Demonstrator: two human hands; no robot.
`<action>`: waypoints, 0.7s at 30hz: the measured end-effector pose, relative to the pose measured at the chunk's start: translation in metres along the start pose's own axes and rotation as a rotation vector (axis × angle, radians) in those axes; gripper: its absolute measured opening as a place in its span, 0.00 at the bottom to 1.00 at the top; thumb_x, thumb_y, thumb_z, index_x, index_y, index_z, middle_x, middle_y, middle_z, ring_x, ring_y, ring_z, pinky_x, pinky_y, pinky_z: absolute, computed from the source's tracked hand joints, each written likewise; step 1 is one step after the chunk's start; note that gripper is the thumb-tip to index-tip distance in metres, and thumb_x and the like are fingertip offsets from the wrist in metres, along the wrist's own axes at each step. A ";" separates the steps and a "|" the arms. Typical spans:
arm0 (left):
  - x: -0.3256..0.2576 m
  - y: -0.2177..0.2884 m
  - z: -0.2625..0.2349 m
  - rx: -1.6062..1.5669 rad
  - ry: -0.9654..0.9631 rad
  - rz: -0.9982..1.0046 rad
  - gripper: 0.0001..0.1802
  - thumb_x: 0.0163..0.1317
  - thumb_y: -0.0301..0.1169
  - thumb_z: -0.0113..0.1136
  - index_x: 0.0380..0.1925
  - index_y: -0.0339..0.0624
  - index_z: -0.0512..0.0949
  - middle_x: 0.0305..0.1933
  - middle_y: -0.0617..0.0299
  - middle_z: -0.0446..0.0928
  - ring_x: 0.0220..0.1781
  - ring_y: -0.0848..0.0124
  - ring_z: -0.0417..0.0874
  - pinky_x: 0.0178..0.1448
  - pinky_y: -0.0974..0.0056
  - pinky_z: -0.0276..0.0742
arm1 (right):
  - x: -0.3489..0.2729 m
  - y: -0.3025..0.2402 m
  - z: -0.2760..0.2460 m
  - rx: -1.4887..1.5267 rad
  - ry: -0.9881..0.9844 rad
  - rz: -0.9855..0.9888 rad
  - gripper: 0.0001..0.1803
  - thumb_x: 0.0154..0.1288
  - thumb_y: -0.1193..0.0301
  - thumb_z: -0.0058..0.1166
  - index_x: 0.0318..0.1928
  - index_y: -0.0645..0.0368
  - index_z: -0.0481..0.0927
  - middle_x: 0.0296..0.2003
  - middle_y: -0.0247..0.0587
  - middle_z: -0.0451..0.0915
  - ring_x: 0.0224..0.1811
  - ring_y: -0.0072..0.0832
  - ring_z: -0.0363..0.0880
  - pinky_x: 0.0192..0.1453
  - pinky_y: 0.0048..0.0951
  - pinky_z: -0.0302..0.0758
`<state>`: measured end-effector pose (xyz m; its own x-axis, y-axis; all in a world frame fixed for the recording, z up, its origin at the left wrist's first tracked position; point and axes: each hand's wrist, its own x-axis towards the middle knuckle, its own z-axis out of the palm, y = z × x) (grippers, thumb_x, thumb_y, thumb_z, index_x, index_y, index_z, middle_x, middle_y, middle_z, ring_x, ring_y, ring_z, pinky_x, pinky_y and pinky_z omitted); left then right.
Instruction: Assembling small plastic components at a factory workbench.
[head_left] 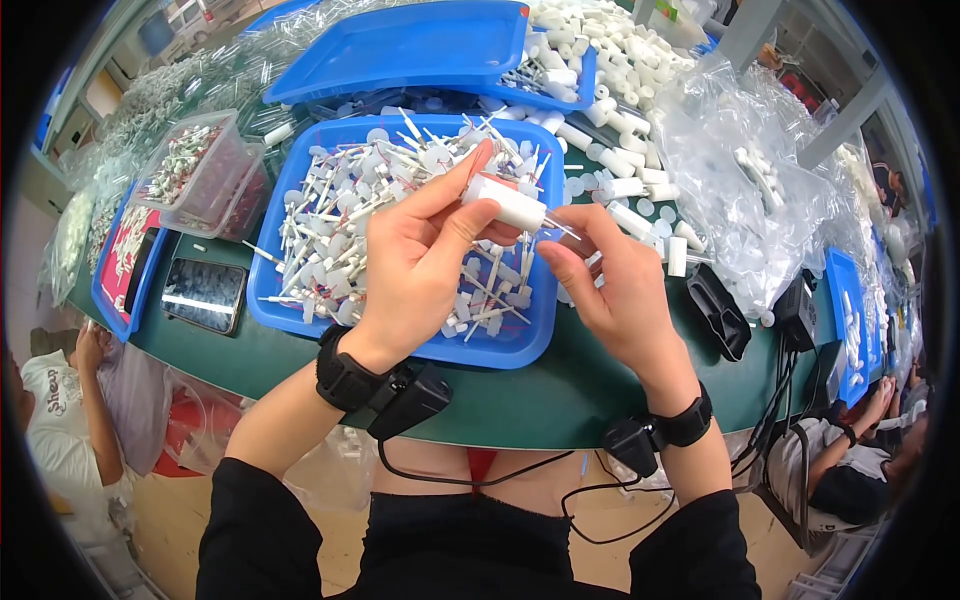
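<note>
The left hand (415, 265) pinched a short white plastic tube (505, 203) between thumb and fingers – the right hand (610, 285) held a thin stick at its end. Keeping both steady would help.

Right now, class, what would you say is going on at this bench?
A person's left hand holds a white plastic tube, while the right hand pinches a thin part at its end. Below sits a blue tray of small white stemmed pieces. Loose white tubes lie beyond; a phone rests left.
</note>
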<state>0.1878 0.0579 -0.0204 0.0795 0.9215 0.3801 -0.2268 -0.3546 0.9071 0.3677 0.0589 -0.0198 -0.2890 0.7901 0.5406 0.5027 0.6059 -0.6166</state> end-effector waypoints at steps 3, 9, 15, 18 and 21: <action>-0.001 -0.002 0.000 -0.011 0.033 -0.002 0.22 0.66 0.23 0.50 0.60 0.33 0.66 0.46 0.52 0.78 0.40 0.70 0.82 0.47 0.67 0.79 | 0.001 -0.004 0.000 -0.146 -0.003 -0.034 0.13 0.58 0.64 0.61 0.39 0.55 0.74 0.19 0.33 0.76 0.18 0.27 0.75 0.19 0.25 0.67; -0.002 -0.001 0.002 -0.119 0.038 -0.074 0.22 0.66 0.24 0.50 0.60 0.33 0.66 0.46 0.53 0.78 0.40 0.70 0.82 0.47 0.66 0.79 | 0.000 -0.003 -0.002 -0.302 0.034 -0.112 0.14 0.57 0.64 0.62 0.39 0.56 0.74 0.18 0.34 0.74 0.18 0.26 0.73 0.20 0.24 0.67; 0.000 0.003 0.001 -0.068 -0.018 -0.053 0.21 0.66 0.25 0.51 0.59 0.33 0.67 0.44 0.52 0.78 0.40 0.69 0.82 0.48 0.67 0.79 | -0.001 0.000 0.000 -0.229 0.113 -0.161 0.14 0.57 0.68 0.63 0.40 0.61 0.75 0.19 0.35 0.72 0.19 0.23 0.72 0.22 0.21 0.68; 0.001 0.005 0.000 -0.028 -0.033 -0.026 0.21 0.66 0.24 0.52 0.59 0.32 0.67 0.43 0.52 0.79 0.40 0.69 0.82 0.47 0.67 0.79 | -0.001 0.000 0.003 -0.170 0.152 -0.154 0.14 0.55 0.67 0.64 0.38 0.60 0.75 0.22 0.35 0.74 0.18 0.26 0.73 0.21 0.23 0.68; 0.001 0.006 -0.001 -0.005 -0.048 -0.029 0.21 0.65 0.22 0.51 0.59 0.33 0.68 0.43 0.54 0.78 0.40 0.70 0.82 0.48 0.68 0.78 | 0.000 0.000 0.002 -0.174 0.139 -0.178 0.15 0.53 0.66 0.65 0.36 0.58 0.75 0.25 0.35 0.77 0.18 0.29 0.74 0.20 0.25 0.68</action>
<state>0.1857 0.0566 -0.0153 0.1329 0.9225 0.3624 -0.2288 -0.3272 0.9168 0.3662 0.0584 -0.0208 -0.2765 0.6453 0.7122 0.5898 0.6990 -0.4044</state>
